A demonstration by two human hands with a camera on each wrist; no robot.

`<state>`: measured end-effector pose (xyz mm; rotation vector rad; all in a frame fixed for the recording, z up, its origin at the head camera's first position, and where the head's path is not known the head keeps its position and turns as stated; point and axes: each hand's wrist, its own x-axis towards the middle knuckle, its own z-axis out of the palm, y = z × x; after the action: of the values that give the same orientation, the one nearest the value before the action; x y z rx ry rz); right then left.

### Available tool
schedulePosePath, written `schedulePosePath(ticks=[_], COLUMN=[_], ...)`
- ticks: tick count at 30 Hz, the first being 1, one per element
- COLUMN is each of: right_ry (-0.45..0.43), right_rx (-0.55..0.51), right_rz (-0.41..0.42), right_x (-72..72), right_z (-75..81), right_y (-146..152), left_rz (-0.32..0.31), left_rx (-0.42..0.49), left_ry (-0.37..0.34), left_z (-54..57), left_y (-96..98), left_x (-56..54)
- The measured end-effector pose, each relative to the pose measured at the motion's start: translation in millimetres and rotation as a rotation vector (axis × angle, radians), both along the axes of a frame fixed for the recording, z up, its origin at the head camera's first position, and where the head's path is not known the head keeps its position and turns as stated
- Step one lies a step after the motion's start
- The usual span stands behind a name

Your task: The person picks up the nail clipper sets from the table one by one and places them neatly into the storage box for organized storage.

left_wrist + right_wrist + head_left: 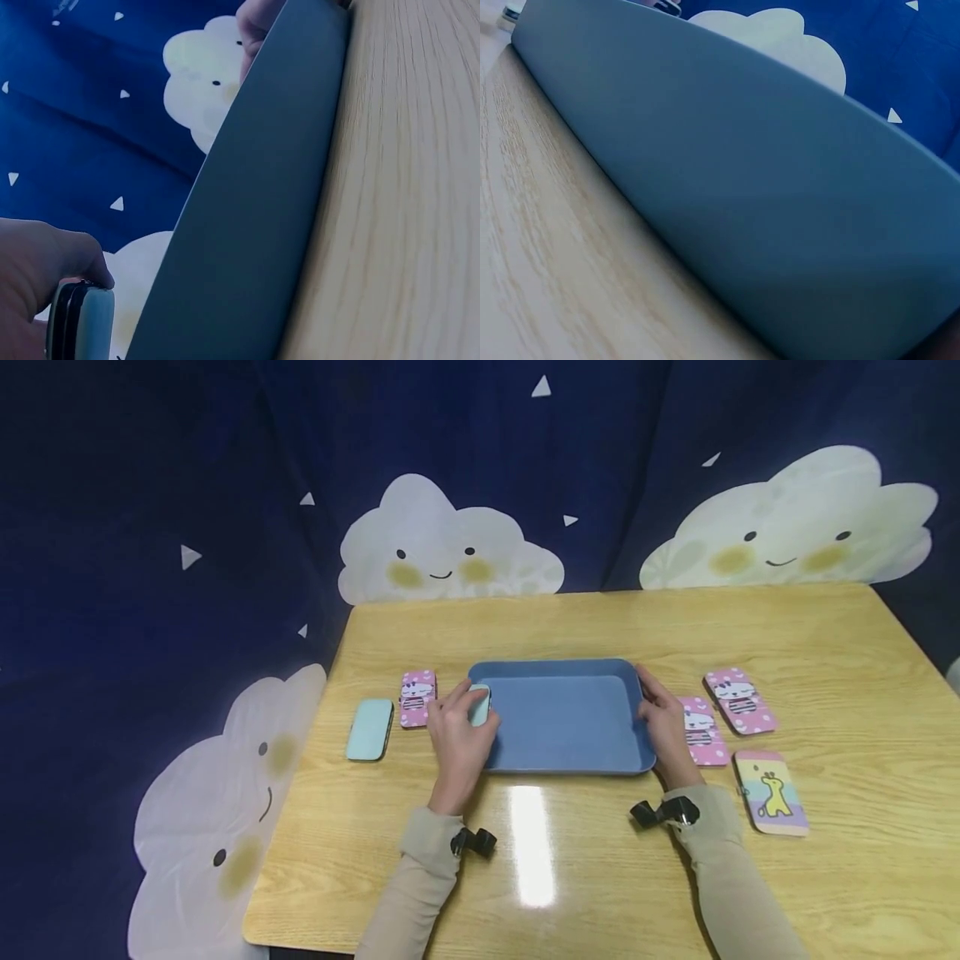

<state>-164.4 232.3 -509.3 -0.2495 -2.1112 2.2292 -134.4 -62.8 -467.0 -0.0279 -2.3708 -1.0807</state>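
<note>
A blue rectangular tray [566, 720] lies on the table. Over its left end, my left hand [459, 731] pinches a small mint-green case [481, 707] between thumb and fingers. The left wrist view shows that mint-green case [94, 324] on edge, with a dark band along its side. At the tray's right end my right hand [665, 725] grips the rim, thumb at the inner side and fingers at the outer. In the right wrist view the tray's long side wall [727, 165] fills most of the picture and hides the right hand's grip.
Left of the tray lie another mint-green case [369, 730] and a pink cat case [417, 697]. To the right are two pink cat cases, one partly behind the right hand [703, 735] and one farther out [741, 700], plus a striped giraffe case [772, 793]. A dark curtain [465, 427] hangs behind the table.
</note>
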Motion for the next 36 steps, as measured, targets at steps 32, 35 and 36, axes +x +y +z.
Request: schedulePosePath(ticks=[32, 35, 36], right_ry=[0.000, -0.006, -0.008], right_rx=[0.044, 0.032, 0.030], right_rz=[0.004, 0.005, 0.006], right_x=[0.9, 0.2, -0.2], right_z=[2.1, 1.7, 1.5], right_y=[-1, -1, -1], left_rz=[-0.049, -0.057, -0.062], left_rx=[-0.006, 0.000, 0.002], left_ry=[-0.149, -0.152, -0.153], left_z=[5.4, 7.2, 8.0], left_y=[58.0, 65.2, 67.7], left_x=[-15.5, -17.1, -17.7])
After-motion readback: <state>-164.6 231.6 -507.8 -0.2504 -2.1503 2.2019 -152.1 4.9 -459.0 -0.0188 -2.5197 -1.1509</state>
